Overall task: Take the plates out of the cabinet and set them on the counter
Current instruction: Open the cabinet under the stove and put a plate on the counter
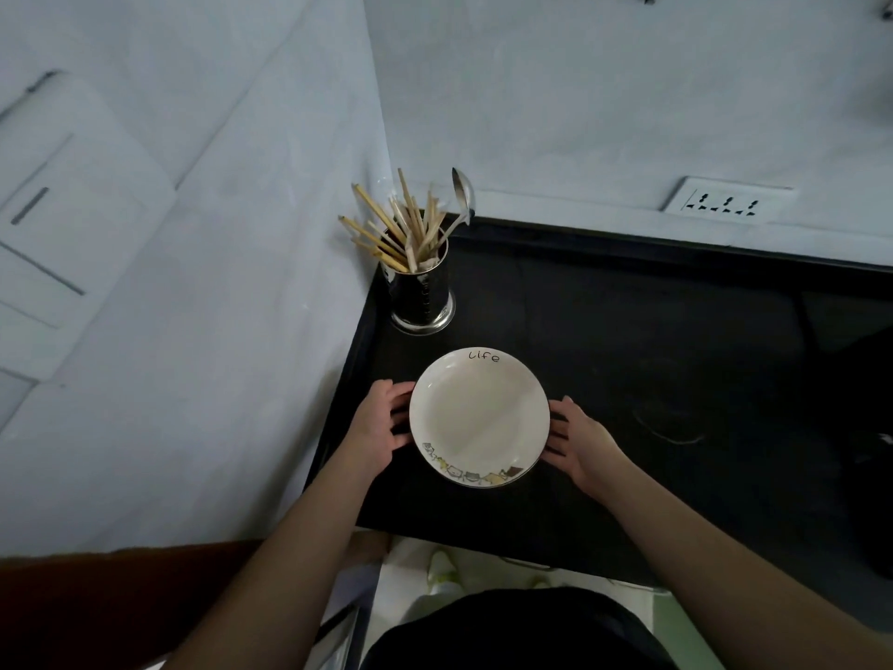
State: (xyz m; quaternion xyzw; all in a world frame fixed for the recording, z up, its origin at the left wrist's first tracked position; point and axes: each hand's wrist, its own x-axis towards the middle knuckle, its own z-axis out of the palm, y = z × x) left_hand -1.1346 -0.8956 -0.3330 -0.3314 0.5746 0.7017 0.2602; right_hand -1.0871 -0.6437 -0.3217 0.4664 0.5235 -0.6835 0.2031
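Observation:
A white plate (pixel 478 415) with the word "life" on its far rim and small cartoon figures on its near rim sits low over the black counter (pixel 652 360), near the counter's left end. A second rim shows just beneath it at the lower right, so it tops a small stack. My left hand (pixel 374 427) is at the plate's left edge with its fingers curled against the rim. At the right edge, the fingers of my right hand (pixel 577 444) reach under the rim. The cabinet is not in view.
A shiny metal holder (pixel 423 295) with chopsticks and a spoon stands in the counter's back left corner, just behind the plate. White walls close off the left and back. A wall socket (pixel 727 203) sits above the counter. A dark object (pixel 877 486) lies at the right edge.

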